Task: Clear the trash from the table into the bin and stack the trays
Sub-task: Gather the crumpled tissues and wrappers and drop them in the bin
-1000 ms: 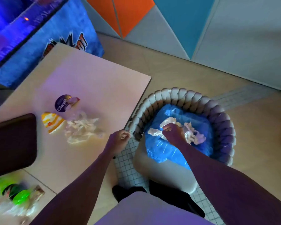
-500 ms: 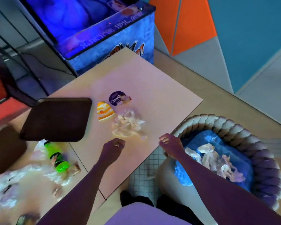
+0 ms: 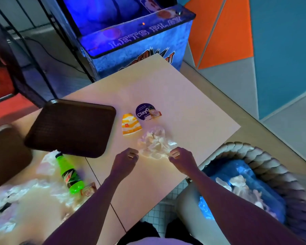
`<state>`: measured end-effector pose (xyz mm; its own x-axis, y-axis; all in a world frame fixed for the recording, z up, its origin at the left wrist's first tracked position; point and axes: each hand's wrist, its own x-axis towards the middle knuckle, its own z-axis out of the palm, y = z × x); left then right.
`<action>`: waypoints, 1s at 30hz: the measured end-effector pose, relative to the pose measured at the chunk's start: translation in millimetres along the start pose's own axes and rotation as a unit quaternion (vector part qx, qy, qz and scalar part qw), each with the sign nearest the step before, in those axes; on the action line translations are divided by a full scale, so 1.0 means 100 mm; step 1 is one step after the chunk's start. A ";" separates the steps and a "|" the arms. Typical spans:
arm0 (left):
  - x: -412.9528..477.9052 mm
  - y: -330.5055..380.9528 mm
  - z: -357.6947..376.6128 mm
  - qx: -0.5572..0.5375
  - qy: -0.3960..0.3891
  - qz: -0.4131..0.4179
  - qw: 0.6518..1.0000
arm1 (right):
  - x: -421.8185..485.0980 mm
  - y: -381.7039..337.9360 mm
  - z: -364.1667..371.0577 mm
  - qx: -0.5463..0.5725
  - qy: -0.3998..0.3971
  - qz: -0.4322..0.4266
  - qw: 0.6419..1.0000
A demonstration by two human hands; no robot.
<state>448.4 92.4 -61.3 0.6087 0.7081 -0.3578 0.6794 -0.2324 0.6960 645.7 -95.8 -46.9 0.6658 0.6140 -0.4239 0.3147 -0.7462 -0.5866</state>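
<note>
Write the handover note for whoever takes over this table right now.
Left hand and right hand: fingers curled at either edge of the crumpled clear wrapper; grip unclear.
On the table: striped wrapper, purple lid, green bottle, loose plastic at the left.
Done: some paper lies in the bin.
Left: bin the rest, then stack the dark tray and the second tray.
</note>
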 end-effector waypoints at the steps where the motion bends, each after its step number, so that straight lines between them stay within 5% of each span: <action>1: 0.01 -0.03 -0.01 -0.004 0.001 -0.001 1.000 | 0.04 -0.03 0.02 -0.006 0.003 0.003 1.000; 14: -0.31 -0.60 -0.08 -0.026 0.015 -0.017 0.999 | 0.45 -0.36 0.49 -0.086 0.015 0.073 0.993; 30: -0.57 -0.96 -0.34 -0.068 0.028 -0.040 0.996 | -0.04 -0.59 0.58 -0.080 0.067 -0.048 0.993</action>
<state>334.4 97.1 -86.7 0.5276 0.7583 -0.3828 0.6612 -0.0836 0.7455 584.7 -39.5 -50.8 0.7076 0.6533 -0.2694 0.4781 -0.7233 -0.4983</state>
